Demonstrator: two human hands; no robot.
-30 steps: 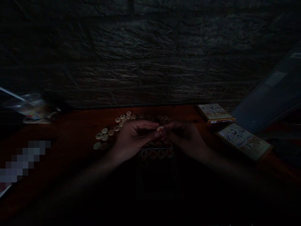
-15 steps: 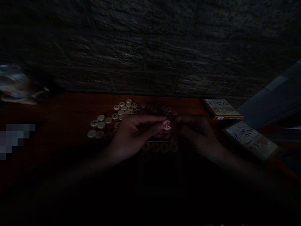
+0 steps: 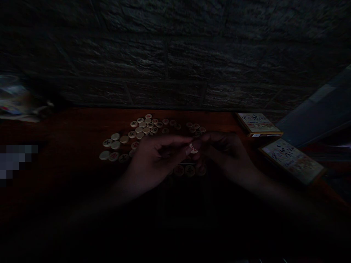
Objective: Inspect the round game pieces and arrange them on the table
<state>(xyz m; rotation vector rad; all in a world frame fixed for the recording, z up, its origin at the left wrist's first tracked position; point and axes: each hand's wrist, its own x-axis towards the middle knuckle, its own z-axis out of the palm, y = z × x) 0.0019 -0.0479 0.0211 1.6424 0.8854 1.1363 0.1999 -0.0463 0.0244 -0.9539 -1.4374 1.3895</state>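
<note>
A round pale Chinese chess piece with a red character [image 3: 193, 148] is pinched between the thumb and fingers of my left hand [image 3: 153, 155]. From the other side, the bent fingers of my right hand [image 3: 226, 148] close on the same piece and partly cover its face. Below the hands lies a row of chess pieces [image 3: 189, 170], in deep shadow. Beyond and left of my left hand, several loose chess pieces [image 3: 146, 130] are spread on the wooden table [image 3: 82, 128], some with characters showing and some blank side up.
Two cardboard boxes with dark lettering, one farther back [image 3: 257, 123] and one nearer [image 3: 292, 160], lie to the right. A stone-block wall [image 3: 186, 58] rises behind the table. At the far left stands a blurred, shiny object [image 3: 19, 98]. The light is very dim.
My right hand has come in to the left and its fingers now meet the red-marked piece, covering more of it. The view has shifted slightly.
</note>
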